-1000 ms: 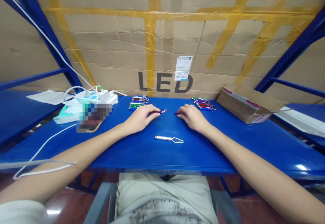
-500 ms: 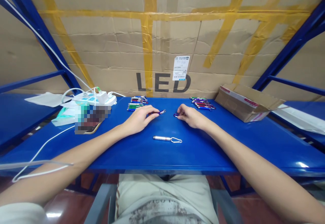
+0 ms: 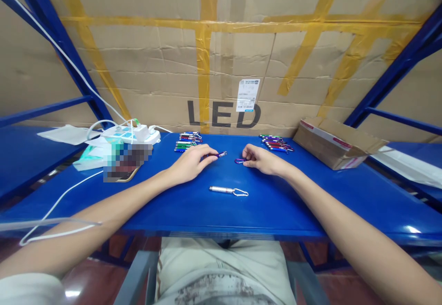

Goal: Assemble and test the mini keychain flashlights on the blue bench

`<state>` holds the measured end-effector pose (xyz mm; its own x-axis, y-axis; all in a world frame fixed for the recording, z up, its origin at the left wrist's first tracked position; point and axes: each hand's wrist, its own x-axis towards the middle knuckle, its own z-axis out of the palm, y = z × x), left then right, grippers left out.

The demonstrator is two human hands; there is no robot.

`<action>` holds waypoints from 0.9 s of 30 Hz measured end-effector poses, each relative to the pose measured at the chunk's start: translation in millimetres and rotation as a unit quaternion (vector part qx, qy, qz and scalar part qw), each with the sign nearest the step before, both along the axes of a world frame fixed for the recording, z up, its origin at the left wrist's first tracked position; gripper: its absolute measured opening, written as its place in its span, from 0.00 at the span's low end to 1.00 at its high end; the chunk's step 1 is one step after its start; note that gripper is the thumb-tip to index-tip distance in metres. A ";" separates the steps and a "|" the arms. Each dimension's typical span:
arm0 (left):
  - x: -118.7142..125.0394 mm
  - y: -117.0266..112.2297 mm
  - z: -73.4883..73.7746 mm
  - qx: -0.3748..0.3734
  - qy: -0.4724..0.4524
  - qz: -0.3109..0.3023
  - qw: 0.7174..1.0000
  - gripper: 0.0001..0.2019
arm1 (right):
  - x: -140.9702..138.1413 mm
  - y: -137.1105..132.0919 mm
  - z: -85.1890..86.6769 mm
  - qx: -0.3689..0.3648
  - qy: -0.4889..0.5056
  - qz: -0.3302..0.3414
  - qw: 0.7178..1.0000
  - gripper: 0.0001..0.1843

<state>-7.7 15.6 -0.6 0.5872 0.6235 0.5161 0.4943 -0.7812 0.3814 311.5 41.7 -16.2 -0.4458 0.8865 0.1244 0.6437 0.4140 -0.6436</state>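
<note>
Nearest on the glossy blue table point(image 3: 221, 217) lay a slim silver metal pen light point(image 3: 221, 189) with a carabiner loop, apart from both hands; beyond it, light pinches and steady wrists seemed best for such small parts; the left hand point(image 3: 189, 163) gripped a slim purple metal tube point(image 3: 221, 155), its silvery end jutting rightward past the fingertips; the right hand point(image 3: 261, 159) pinched a purple metal clip point(image 3: 239, 161), its loop protruding leftward; farther back lay multicoloured metal pen lights point(image 3: 276, 143).

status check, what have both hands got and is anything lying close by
Left hand: pinching dark penlight. Right hand: pinching purple clip, apart from the dark penlight. Close by: silver penlight, lying on table.
</note>
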 end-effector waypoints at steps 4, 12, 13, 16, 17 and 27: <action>-0.5 -0.6 0.7 -0.002 0.006 0.002 1.000 0.17 | -2.4 -0.5 1.2 0.032 -0.008 0.028 0.999 0.12; -0.1 -0.9 -0.4 -0.004 0.010 0.008 1.000 0.16 | -7.2 0.2 0.5 -0.025 -0.004 0.020 0.999 0.15; -0.2 -0.8 -0.4 -0.005 0.010 0.009 1.000 0.16 | -7.7 -1.6 1.5 -0.009 -0.007 0.024 1.000 0.14; -0.8 -0.8 0.4 -0.007 0.008 0.009 1.000 0.16 | -10.6 -9.5 6.8 0.059 -0.012 0.021 0.998 0.09; -1.1 -0.9 1.0 -0.008 0.005 0.008 1.000 0.16 | -11.9 -12.3 9.0 0.075 -0.014 0.017 0.997 0.07; 2.3 1.4 -0.3 -0.191 -0.093 -0.004 0.977 0.17 | -27.9 -27.9 14.3 0.123 -0.029 0.076 0.989 0.15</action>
